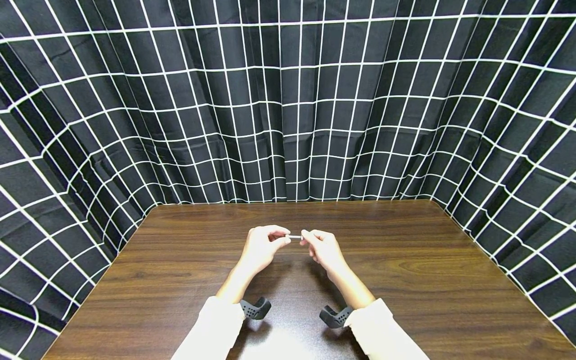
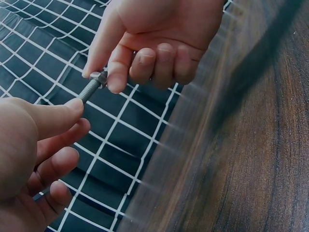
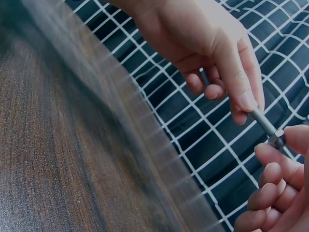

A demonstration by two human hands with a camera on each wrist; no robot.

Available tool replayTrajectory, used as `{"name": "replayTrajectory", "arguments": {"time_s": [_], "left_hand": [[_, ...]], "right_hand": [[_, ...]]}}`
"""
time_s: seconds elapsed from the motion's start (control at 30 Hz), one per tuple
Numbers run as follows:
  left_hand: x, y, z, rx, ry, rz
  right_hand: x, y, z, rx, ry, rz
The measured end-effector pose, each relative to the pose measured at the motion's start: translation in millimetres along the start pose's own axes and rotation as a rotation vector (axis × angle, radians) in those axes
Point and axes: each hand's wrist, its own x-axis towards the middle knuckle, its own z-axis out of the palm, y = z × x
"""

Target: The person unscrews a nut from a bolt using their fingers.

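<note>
Between the two hands, over the table, is a grey threaded bolt (image 1: pixel 294 237). My left hand (image 1: pixel 263 247) pinches its shank (image 2: pixel 89 91) between thumb and fingers, hiding that end. A hex nut (image 3: pixel 276 139) sits on the bolt near its other end, and my right hand (image 1: pixel 325 248) has thumb and index finger on either side of it. Among the left hand's curled fingers the right wrist view shows the end of a thin grey rod (image 3: pixel 203 76); I cannot tell whether it belongs to the same bolt.
The brown wood-grain table (image 1: pixel 387 260) spreads out beneath both hands. A black curtain with a white grid (image 1: pixel 288 100) hangs behind it and along both sides. Dark wrist mounts (image 1: pixel 256 308) stick out from the white sleeves (image 1: pixel 211 327).
</note>
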Motion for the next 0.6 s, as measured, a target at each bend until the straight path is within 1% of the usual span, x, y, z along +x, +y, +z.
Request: {"name": "replayTrajectory", "arguments": {"time_s": [0.1, 0.2, 0.37, 0.6], "left_hand": [[-0.1, 0.4, -0.6, -0.010, 0.002, 0.001], [0.2, 0.8, -1.1, -0.012, 0.005, -0.003], [0.6, 0.3, -1.4, -0.010, 0.008, -0.012], [0.9, -1.1, -1.6, -0.021, 0.007, -0.019]], "right_hand": [[2, 2, -1, 0.005, -0.011, -0.013], [10, 14, -1, 0.025, -0.013, -0.016], [23, 36, -1, 0.044, 0.011, -0.032], [24, 40, 0, 0.070, 0.021, -0.071]]}}
